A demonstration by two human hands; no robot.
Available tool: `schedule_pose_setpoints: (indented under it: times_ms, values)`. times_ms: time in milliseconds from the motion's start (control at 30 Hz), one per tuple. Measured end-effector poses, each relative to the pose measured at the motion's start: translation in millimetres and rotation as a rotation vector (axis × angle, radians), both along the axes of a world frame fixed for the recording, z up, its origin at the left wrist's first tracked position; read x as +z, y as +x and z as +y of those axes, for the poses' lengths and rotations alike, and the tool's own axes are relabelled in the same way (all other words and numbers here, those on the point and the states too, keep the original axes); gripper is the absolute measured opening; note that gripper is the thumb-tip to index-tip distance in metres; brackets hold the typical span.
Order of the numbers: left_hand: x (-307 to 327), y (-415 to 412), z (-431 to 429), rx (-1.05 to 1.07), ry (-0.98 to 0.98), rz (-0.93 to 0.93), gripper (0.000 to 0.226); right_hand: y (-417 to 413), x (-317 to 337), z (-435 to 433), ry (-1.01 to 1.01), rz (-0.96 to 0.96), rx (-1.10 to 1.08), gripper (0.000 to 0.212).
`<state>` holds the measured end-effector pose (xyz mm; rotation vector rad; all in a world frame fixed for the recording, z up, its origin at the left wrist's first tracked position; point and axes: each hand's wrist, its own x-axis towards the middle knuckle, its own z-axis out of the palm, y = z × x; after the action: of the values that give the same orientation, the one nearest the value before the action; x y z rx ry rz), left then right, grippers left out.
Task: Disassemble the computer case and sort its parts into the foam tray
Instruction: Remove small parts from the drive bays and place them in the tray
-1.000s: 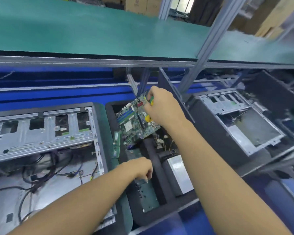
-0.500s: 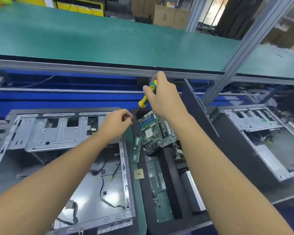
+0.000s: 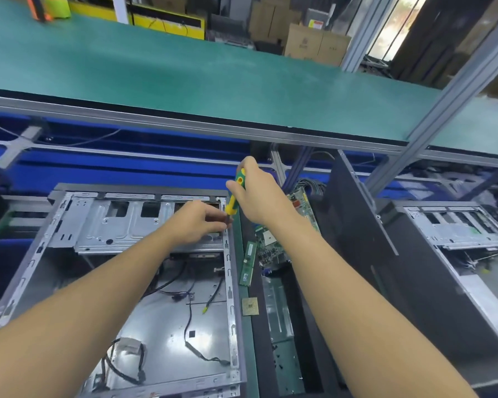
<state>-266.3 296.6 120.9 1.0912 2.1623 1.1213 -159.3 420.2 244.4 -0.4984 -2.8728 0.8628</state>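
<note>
— On the left, what's lying there?
— Open computer case (image 3: 127,268), loose cables inside. Left hand (image 3: 196,222) at its far right corner, fingers curled by the screwdriver (image 3: 233,201) shaft; pinching it or not, can't tell
— And right of that?
— Right hand (image 3: 262,193) clamped on the yellow-green handle. RAM stick (image 3: 247,264), CPU chip (image 3: 250,306) just beside the case; motherboard (image 3: 270,242) in the black foam tray (image 3: 311,369)
</note>
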Motion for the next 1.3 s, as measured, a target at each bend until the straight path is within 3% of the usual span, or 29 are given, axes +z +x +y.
schedule_pose_setpoints:
  times_ms: [767, 1033, 1167, 1300]
  values:
    - [-2, -2, -5, -0.004, 0.044, -0.073, 0.025, -7, -1, -6, 0.095, -0.015, 0.038, 0.029]
    - [-6, 1, -8, -0.003, 0.043, -0.095, 0.024, -7, -3, -4, 0.265, -0.017, 0.027, 0.049]
    - [-3, -1, -12, -0.018, 0.067, -0.214, 0.028, -8, 1, -2, 0.241, -0.07, 0.197, 0.035]
    - [11, -4, -14, -0.024, 0.215, -0.317, 0.035, -7, 11, 3, 0.194, -0.153, 0.355, 0.016]
